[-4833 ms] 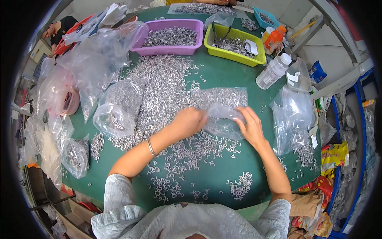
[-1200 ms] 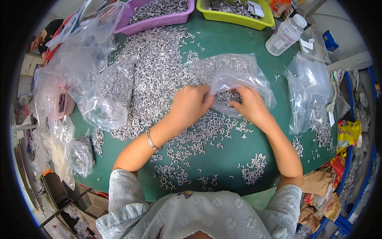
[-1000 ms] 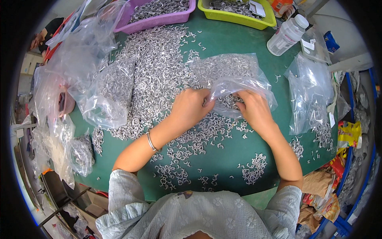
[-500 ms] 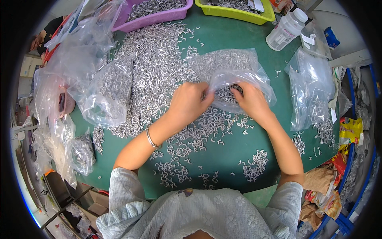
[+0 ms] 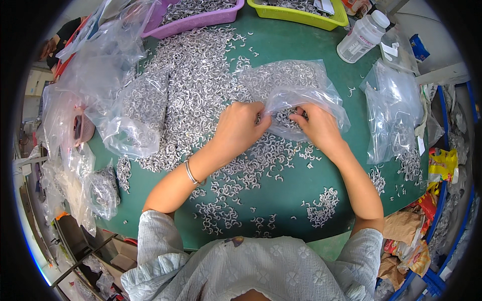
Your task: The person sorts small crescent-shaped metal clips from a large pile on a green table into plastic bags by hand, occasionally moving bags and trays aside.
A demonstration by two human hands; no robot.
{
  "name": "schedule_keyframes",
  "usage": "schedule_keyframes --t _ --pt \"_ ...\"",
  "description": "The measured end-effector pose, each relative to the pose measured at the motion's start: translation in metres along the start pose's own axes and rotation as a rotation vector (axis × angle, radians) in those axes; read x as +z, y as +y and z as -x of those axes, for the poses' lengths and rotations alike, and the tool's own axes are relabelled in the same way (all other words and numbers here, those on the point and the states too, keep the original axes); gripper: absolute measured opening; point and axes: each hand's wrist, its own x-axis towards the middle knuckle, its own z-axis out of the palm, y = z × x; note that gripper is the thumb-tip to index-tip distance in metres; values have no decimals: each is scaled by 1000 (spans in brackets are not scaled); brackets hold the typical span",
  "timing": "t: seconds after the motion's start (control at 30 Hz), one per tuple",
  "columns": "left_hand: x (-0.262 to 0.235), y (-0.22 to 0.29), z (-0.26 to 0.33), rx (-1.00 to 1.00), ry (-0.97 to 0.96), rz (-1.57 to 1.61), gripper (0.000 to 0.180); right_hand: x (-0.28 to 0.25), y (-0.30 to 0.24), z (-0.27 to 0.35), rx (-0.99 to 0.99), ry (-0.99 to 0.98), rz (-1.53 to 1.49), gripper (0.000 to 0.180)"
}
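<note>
Your left hand (image 5: pixel 240 126) pinches the rim of the clear bag (image 5: pixel 314 94), apparently to hold its mouth open for your right hand (image 5: pixel 322 128), curled there; whether that grips any metal pieces (image 5: pixel 282 118), I cannot tell. The bag lies on the table (image 5: pixel 281 205), by the loose heap (image 5: pixel 193 85).

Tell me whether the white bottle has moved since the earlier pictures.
No. The white bottle stands by the same near right corner of the yellow-green basket as before; both only shift together in the view.

Right hand (image 5: pixel 321 126) — now partly inside bag (image 5: pixel 287 75)
</note>
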Motion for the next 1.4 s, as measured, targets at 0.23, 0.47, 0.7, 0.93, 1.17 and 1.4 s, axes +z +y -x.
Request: schedule_keyframes --t 0.23,0.47,0.7,0.93,1.17,1.4 --pt "3 -4 1 30 32 -5 24 18 9 -9 -228 184 -40 25" --pt "4 -5 1 59 50 11 24 25 13 -15 -284 245 138 29" --pt "5 -4 0 55 57 48 24 19 11 -10 -244 74 0 19" --pt "5 -8 3 56 62 65 25 3 10 3 -73 -23 -57 16" --pt "1 2 -2 33 66 108 25 5 4 -2 -126 133 -9 17" --pt "3 -2 0 42 79 98 24 -5 6 -6 -175 -94 77 18"
